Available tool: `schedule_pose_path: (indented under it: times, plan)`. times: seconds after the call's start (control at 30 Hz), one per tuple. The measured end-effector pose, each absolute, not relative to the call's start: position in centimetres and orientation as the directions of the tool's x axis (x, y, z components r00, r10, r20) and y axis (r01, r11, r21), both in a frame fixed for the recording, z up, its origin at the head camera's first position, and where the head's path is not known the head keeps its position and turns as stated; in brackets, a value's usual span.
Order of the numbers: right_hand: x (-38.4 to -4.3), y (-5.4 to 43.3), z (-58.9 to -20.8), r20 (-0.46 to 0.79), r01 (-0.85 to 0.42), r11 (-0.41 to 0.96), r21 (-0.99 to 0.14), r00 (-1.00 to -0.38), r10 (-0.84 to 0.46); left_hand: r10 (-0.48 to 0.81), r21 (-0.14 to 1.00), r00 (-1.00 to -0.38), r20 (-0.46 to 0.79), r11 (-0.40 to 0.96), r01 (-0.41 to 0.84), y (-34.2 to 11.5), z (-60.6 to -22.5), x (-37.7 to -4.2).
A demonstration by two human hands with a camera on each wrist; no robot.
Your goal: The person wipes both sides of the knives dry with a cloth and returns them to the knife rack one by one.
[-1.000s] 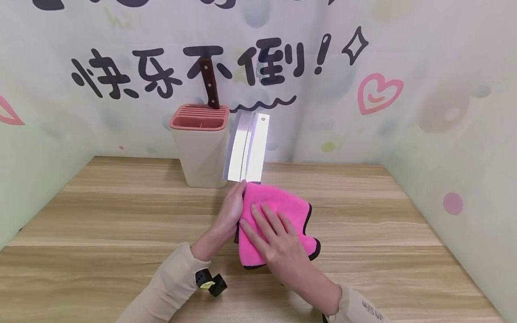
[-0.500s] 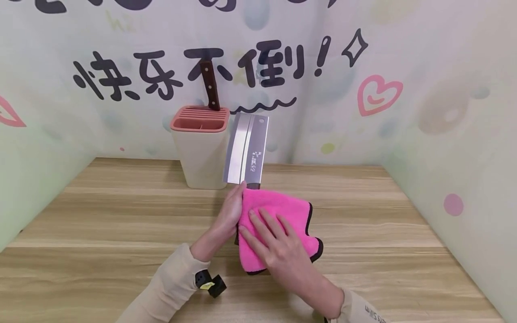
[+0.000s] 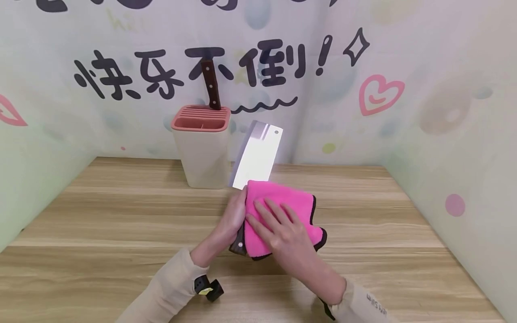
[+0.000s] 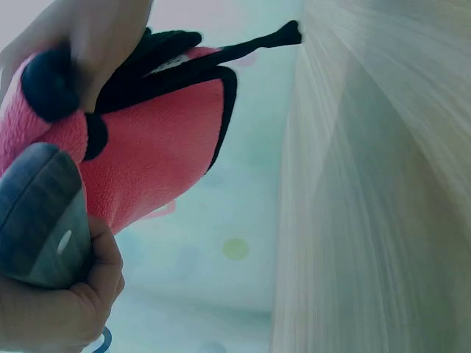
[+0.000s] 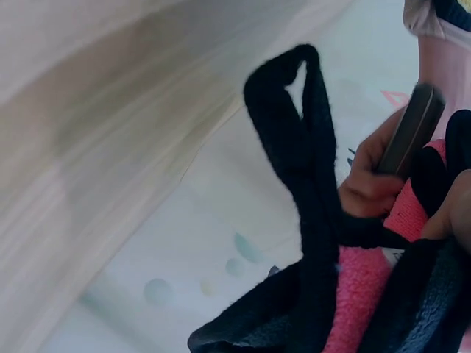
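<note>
A cleaver (image 3: 258, 157) is raised in front of me, its bright blade pointing away and upward. My left hand (image 3: 229, 220) grips its dark riveted handle (image 4: 40, 220), whose butt end shows below the fingers. A pink cloth (image 3: 278, 190) with black edging lies over the handle and hides much of it. My right hand (image 3: 288, 242) holds the cloth there, fingers spread across its top. From the left wrist view, that hand's thumb side is on the folded underside of the cloth. A black loop (image 5: 291, 125) hangs off the cloth in the right wrist view.
Behind and left of the blade stands a white knife block (image 3: 202, 157) with a pink slotted top. A brown-handled knife (image 3: 211, 85) sits in it. The wooden table (image 3: 101, 224) meets printed walls at the back and sides.
The cleaver has tilted to the right and its blade tip has dropped slightly. Its handle butt now shows more beside the cloth. Both hands keep their holds.
</note>
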State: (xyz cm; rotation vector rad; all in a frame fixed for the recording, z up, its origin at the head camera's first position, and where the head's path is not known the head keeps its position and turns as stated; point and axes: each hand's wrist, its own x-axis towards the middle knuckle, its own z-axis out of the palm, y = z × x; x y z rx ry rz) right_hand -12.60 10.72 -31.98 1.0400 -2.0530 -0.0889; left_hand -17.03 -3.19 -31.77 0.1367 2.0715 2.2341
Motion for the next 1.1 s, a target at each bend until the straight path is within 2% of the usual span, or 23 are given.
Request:
schedule_pose_path:
  times: [0.3,0.5,0.7,0.93,1.1]
  plan:
    - [-13.7,11.7,-30.3,0.566,-0.667,0.648,0.368,-0.392,-0.725,0.255,1.0,-0.967,-0.005,-0.002,-0.006,-3.5,-31.8,-16.4]
    - [-14.4,12.3,-29.6,0.466,-0.703,0.618,0.351,-0.442,-0.767,0.275,1.0,-0.961,-0.02,-0.002,-0.021,-3.8,-32.5,-16.1]
    - [-15.3,12.8,-29.5,0.438,-0.726,0.616,0.307,-0.467,-0.768,0.309,0.999,-0.95,-0.035,0.032,-0.026,-4.0,-33.0,-15.9]
    - [-16.4,13.4,-29.5,0.427,-0.692,0.637,0.338,-0.49,-0.76,0.383,0.978,-0.924,0.004,0.19,0.083,-4.5,-33.5,-15.7]
    - [-17.0,13.7,-29.5,0.426,-0.674,0.655,0.342,-0.51,-0.747,0.409,0.96,-0.912,0.027,0.244,0.138,-4.7,-33.5,-15.3]
